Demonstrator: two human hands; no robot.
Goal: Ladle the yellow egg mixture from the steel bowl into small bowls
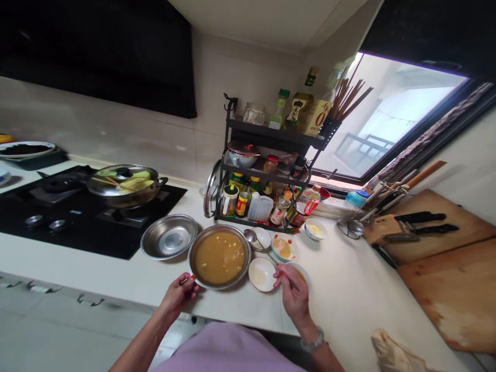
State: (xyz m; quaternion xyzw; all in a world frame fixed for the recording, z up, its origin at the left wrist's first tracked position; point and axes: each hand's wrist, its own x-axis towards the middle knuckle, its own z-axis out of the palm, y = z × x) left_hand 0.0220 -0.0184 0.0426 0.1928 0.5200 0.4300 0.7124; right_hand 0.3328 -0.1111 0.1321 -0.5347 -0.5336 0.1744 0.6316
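Note:
A wide metal basin (219, 258) of brown liquid with pale bits floating in it stands on the counter. My left hand (182, 290) is closed at its near left rim, fingertips on the edge. My right hand (293, 292) is closed around a ladle's handle. The ladle's round head (250, 236) is over a small white bowl (263, 239), beside the basin's right rim. Close to my right fingers is another white bowl (261, 275) with a little liquid inside. My right hand partly covers a further bowl (304, 274). Behind it, a patterned bowl (282, 248) contains light-brown liquid.
An empty metal basin (169, 237) sits on the left, near the stove (116, 240) with its lidded pan (124, 194). Behind the bowls rises a black rack (267, 175) of bottles and jars. Knives in a block (383, 230) and cutting boards (453, 279) stand right; a cloth (395, 354) lies nearer.

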